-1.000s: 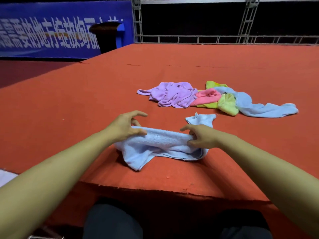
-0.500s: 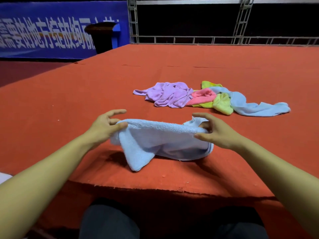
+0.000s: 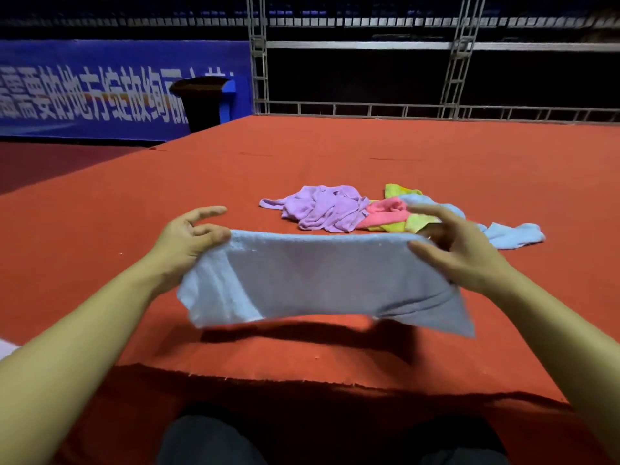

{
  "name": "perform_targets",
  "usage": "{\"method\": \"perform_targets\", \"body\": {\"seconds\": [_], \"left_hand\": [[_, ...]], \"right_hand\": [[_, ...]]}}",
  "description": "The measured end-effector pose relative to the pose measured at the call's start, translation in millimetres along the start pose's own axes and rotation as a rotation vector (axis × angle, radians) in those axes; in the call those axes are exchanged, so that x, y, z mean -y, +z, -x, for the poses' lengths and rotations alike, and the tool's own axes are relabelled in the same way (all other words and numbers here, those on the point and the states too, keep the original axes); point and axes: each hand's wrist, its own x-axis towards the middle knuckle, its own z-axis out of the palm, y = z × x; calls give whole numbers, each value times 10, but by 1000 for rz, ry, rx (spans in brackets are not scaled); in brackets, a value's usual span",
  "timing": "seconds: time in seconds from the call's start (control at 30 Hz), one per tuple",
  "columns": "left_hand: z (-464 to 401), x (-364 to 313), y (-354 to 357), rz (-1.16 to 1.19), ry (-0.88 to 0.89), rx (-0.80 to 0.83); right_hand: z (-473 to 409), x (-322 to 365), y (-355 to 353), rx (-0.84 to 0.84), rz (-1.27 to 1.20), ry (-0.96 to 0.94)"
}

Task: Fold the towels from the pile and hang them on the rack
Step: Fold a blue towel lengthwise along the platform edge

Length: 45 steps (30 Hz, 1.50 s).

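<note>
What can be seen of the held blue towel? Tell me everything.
The blue towel is pale blue terry cloth, soft and limp, apparently doubled over along its top edge. It is lifted clear of the red surface, casting a shadow below. The left hand pinches its upper left end, the right hand its upper right end. It hangs stretched between them, lower corners drooping unevenly.

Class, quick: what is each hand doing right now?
Left hand: pinches the light blue towel at one end.
Right hand: pinches its other end.
</note>
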Motion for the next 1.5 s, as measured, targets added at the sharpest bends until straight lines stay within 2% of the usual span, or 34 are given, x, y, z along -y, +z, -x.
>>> {"method": "perform_targets", "body": {"seconds": [0.1, 0.2, 0.33, 0.43, 0.6, 0.8, 0.87, 1.0, 1.07, 1.13, 1.23, 1.4, 1.5], "left_hand": [[-78, -422, -39, 34, 76, 8], [-349, -540, -99, -166, 71, 53], [-793, 80, -83, -522, -107, 248], [-975, 715, -61, -620, -201, 327], [-1190, 1326, -99, -582, -198, 277], [-1575, 1591, -187, -621, -158, 232], [-1698, 1638, -220, -670, -154, 203], [-1820, 1759, -180, -891, -129, 178], [-1781, 1741, -27, -1025, -15, 119], [-1725, 1651, 253, -999, 121, 111], [-1569, 1441, 864, -853, 246, 259], [-1178, 1121, 2081, -653, 198, 577], [-946, 1107, 2621, -680, 138, 728]], "right_hand": [[-181, 235, -279, -60, -22, -36], [-471, 140, -300, 66, 78, 36], [-609, -532, 169, 399, 296, 189], [-527, -1035, 574, 509, 313, 299], [-517, -1464, 994, 480, 349, 318], [-804, -1668, 1136, 357, 358, 325], [-927, -1672, 1210, 327, 343, 316], [-981, -1735, 1301, 407, 352, 349], [-918, -1768, 1241, 401, 337, 384], [-826, -1772, 1122, 374, 307, 418], [-618, -1764, 860, 301, 270, 500], [-77, -1741, 346, 231, 323, 637], [330, -1687, 162, 267, 365, 716]]}}
